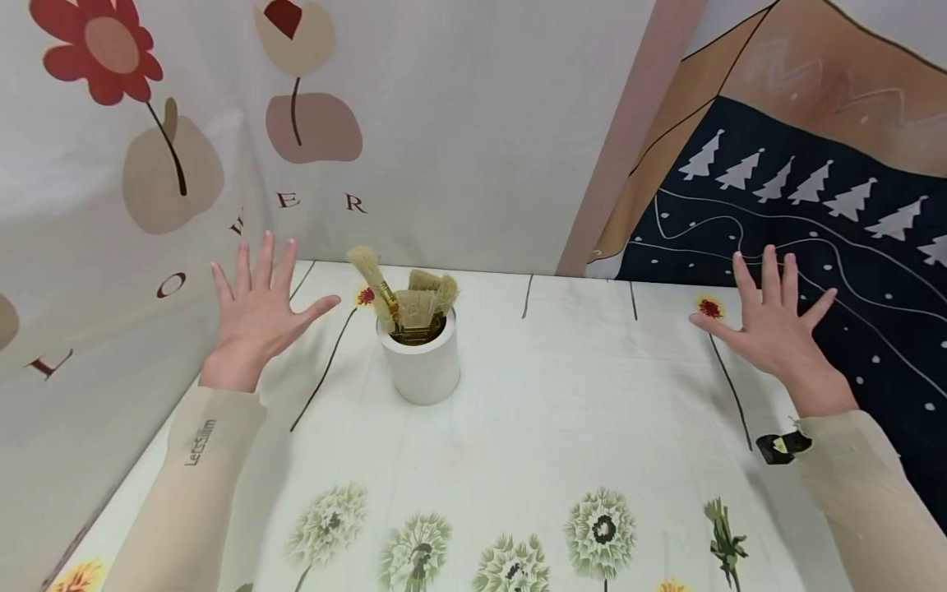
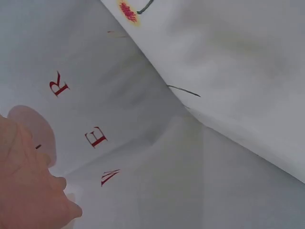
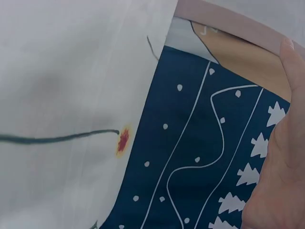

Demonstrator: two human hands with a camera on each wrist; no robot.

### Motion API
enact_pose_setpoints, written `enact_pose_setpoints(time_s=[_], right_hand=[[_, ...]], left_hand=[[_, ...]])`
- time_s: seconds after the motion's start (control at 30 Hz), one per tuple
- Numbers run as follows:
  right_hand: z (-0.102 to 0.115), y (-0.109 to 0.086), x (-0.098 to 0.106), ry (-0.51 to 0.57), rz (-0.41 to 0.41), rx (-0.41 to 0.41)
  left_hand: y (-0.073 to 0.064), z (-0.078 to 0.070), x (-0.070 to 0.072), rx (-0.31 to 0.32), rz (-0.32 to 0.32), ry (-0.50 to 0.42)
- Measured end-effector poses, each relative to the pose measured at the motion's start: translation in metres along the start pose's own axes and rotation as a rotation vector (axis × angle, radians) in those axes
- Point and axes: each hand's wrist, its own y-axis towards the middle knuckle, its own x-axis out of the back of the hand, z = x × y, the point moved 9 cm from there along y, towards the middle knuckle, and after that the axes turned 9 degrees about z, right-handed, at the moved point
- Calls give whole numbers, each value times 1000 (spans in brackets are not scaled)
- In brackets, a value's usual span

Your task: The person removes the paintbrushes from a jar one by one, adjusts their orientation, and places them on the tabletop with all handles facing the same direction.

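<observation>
A white cylindrical cup (image 1: 423, 374) stands upright on the table, with several pale-bristled brushes (image 1: 418, 308) in it, bristles up. One brush (image 1: 373, 275) leans out to the left. My left hand (image 1: 259, 316) is raised to the left of the cup, fingers spread and nothing held. On the far right my right hand (image 1: 777, 329) is likewise spread, holding nothing. In the left wrist view, part of the left hand (image 2: 28, 186) shows at the lower left; in the right wrist view, the right hand (image 3: 281, 171) fills the right edge.
A white cloth printed with flowers covers the table (image 1: 518, 411). Behind it hangs a pale flower-printed curtain (image 1: 459, 123). To the right is a dark blue cloth (image 1: 814, 214) with white trees. A small black device (image 1: 783, 448) sits at the right wrist.
</observation>
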Motion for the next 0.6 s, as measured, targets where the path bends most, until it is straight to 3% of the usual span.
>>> enact_pose_setpoints(time_s=[0.23,0.6], right_hand=[[11,0,-4,-6,-6,7],[41,-4,-8,60,-11,93]], left_hand=[[-10,-12,1,-17,7,-4],[-27,-36,-3,-69,1,-40]])
